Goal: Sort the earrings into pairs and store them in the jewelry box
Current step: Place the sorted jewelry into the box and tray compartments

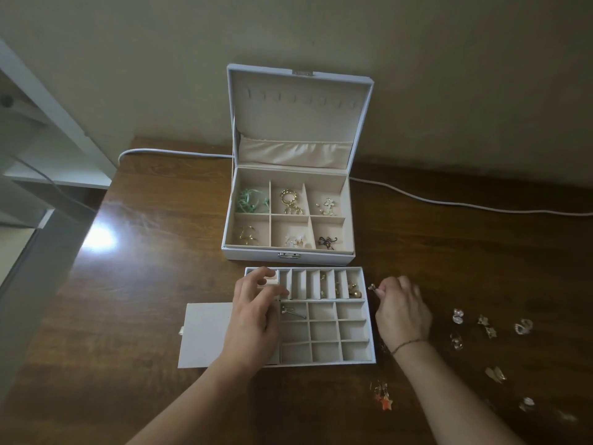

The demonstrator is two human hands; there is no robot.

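Box point(288, 252) compartments hold earring pairs. Left hand point(253, 316) hovers relaxed over tray point(370, 359); right hand point(402, 311) pinches earring point(372, 287).

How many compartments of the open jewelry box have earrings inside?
6: all compartments of the jewelry box hold earrings: green, gold rings, white flower in the back row; gold hoops, white studs, dark bow in front.
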